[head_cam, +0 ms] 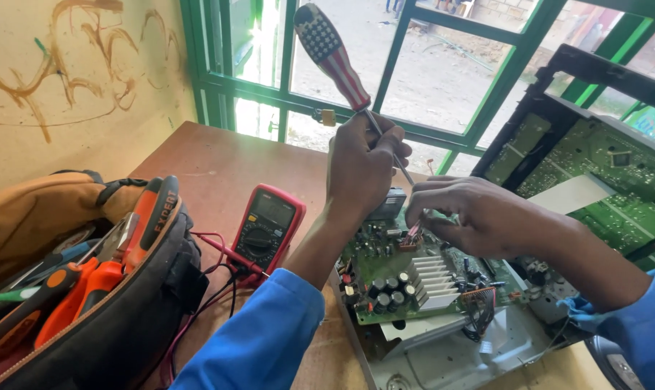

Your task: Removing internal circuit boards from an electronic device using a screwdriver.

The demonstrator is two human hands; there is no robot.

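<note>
- I am watching the left hand (360, 170) closing around the steel shaft of a long screwdriver with a striped, starred plastic handle (332, 54), tilting it, seemingly to steady the tip on the green circuit board (414, 278) near the desk's (212, 170) window edge.
- The right hand (472, 213) is arching over the board, fingertips pinching a small red connector (414, 232).
- A red multimeter (266, 225) is lying beside an open tool bag (118, 318).

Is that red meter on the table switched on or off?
Cannot tell. The red multimeter lies face up beside the tool bag, but its grey display shows no readable digits from here, and the dial's position is too small to make out.
</note>
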